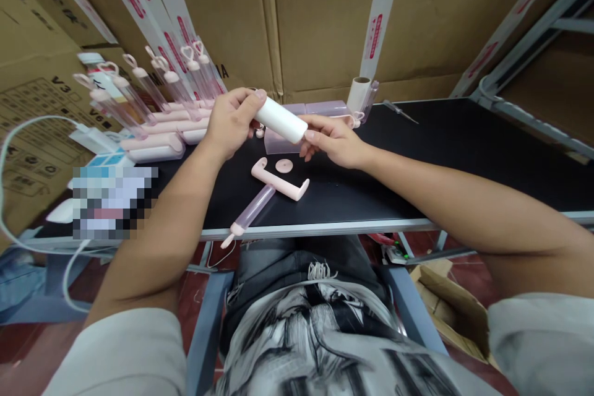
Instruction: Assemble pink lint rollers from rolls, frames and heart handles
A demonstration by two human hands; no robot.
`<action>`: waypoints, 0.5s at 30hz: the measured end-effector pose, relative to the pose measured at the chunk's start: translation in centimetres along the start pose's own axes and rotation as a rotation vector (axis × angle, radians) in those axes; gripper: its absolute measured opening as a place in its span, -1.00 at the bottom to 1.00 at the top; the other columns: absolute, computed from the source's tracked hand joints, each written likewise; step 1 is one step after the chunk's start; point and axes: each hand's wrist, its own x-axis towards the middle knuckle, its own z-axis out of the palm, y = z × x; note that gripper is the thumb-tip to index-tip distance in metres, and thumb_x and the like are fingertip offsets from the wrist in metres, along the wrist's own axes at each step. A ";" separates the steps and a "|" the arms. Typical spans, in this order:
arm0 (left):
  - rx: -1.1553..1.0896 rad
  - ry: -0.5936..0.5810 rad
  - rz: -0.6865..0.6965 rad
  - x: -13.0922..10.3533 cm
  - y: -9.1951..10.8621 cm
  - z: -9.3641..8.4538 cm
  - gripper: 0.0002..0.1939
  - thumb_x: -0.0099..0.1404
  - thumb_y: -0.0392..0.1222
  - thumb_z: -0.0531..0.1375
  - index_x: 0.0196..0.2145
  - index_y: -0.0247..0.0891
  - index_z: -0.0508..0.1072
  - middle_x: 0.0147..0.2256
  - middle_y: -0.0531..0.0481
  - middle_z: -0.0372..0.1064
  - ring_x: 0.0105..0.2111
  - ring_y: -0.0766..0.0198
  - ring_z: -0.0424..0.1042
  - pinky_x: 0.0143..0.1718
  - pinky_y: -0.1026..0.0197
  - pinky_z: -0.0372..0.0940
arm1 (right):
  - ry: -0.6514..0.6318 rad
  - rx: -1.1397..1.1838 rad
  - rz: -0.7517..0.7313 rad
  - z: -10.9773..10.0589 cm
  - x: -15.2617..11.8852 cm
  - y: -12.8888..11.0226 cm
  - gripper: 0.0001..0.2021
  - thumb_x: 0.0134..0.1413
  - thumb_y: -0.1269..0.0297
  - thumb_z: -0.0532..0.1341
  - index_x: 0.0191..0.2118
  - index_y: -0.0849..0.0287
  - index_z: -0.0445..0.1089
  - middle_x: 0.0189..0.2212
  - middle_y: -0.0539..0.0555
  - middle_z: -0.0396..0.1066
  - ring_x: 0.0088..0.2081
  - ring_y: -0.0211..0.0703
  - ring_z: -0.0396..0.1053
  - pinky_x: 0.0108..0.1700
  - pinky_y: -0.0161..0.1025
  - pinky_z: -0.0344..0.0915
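A white roll (281, 120) is held at a slant above the black table, between both hands. My left hand (234, 120) grips its upper left end, with the thumb on top. At the lower right end, the fingers and thumb of my right hand (331, 139) are closed on the roll. Below lies a pink frame (281, 180) with bent ends, beside a small pink disc (284, 166). A clear tube handle (253, 210) with a pink tip extends from the frame over the table's front edge.
Pink rollers with upright clear handles (160, 117) crowd the back left. A pixelated object (114, 201) and white cable lie at left. Behind the hands are clear purple cases (325, 109), a cardboard-cored roll (359, 94) and a thin tool (400, 111).
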 end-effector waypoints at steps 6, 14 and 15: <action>-0.043 -0.008 -0.032 0.0 0.0 0.1 -0.48 0.38 0.38 0.26 -0.30 -0.17 0.44 -0.58 0.07 0.22 -0.62 0.32 0.29 -0.61 0.25 0.07 | 0.029 -0.009 -0.016 0.2 0.0 -0.3 -0.39 0.31 -0.13 0.41 0.26 0.20 0.44 -0.17 0.08 0.58 -0.31 -0.24 0.57 -0.28 -0.31 0.58; -0.080 -0.005 0.001 -0.4 0.4 0.5 -0.58 0.40 0.28 0.29 -0.23 -0.15 0.47 -0.55 0.07 0.31 -0.64 0.33 0.27 -0.61 0.24 0.14 | 0.195 -0.004 0.009 0.8 0.3 -0.6 -0.60 0.17 0.12 0.42 0.05 0.22 0.52 -0.38 -0.03 0.53 -0.44 -0.27 0.49 -0.33 -0.28 0.53; -0.072 0.003 0.001 -0.3 0.3 0.5 -0.57 0.40 0.30 0.28 -0.21 -0.15 0.48 -0.55 0.07 0.31 -0.63 0.33 0.28 -0.60 0.25 0.15 | 0.232 0.015 0.013 0.8 0.4 -0.5 -0.60 0.15 0.13 0.41 0.05 0.21 0.51 -0.38 -0.04 0.53 -0.44 -0.27 0.49 -0.33 -0.28 0.53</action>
